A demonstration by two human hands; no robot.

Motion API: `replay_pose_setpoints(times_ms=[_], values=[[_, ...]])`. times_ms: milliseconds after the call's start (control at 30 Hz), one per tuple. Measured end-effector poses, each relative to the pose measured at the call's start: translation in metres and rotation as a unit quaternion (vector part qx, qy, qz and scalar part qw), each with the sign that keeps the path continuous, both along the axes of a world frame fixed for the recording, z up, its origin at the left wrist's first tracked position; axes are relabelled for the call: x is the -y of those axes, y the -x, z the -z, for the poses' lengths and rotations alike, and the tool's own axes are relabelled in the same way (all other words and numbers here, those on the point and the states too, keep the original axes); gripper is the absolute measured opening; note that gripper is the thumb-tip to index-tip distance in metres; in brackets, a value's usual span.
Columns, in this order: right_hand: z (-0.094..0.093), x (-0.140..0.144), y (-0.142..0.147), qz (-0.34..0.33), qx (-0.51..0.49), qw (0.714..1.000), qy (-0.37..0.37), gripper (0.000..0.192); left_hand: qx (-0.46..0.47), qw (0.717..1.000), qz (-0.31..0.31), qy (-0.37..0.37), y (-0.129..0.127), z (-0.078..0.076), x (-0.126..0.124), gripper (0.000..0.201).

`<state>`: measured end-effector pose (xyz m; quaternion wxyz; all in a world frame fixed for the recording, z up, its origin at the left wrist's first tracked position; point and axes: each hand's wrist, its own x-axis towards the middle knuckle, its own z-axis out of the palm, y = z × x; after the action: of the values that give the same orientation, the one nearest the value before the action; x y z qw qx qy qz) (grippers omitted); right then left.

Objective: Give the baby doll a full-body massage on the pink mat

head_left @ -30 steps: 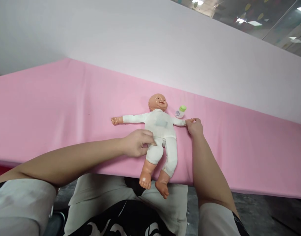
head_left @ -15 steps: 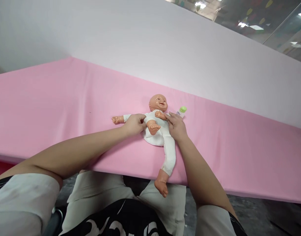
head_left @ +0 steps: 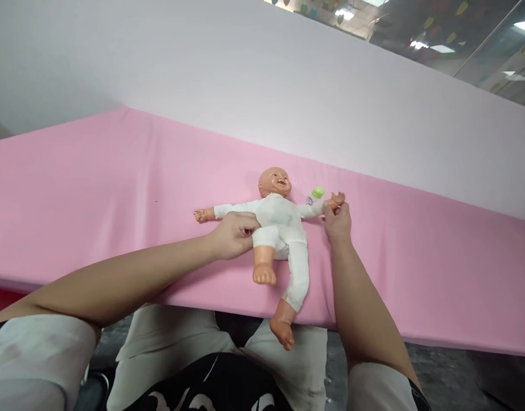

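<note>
Doll lies face up on the pink surface, near its front edge, head twd the far edge, one foot hanging past the front edge. Our left hand has its grip closed on the doll's thigh by the hip; that knee is bent, foot lifted off the surface. Vs 0.5 s ago: the leg was folded up over the belly, now it's swung down and outward. Our right hand pinches the doll's wrist, arm stretched out sideways; earlier that arm was folded across the chest. Small bottle w/ green cap sits just behind that arm, partly hidden.
</note>
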<state>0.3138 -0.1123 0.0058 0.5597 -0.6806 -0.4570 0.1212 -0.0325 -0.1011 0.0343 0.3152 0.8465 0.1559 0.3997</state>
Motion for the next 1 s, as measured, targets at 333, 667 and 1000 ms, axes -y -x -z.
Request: replay_pose_setpoints(times_ms=[333, 667, 1000], values=[[0.002, 0.005, -0.036, 0.088, 0.089, 0.959, 0.255, 0.057, -0.056, 0.982, 0.143, -0.113, -0.007, 0.010, 0.019, 0.008], [-0.016, 0.011, 0.028, 0.014, 0.109, 0.994, -0.018, 0.050, 0.005, 0.999, -0.032, 0.010, -0.011, 0.008, 0.001, 0.009], [-0.017, 0.004, 0.077, -0.192, 0.374, 0.906, 0.043, 0.043, -0.096, 0.975, -0.166, 0.110, -0.012, 0.021, -0.043, 0.016]])
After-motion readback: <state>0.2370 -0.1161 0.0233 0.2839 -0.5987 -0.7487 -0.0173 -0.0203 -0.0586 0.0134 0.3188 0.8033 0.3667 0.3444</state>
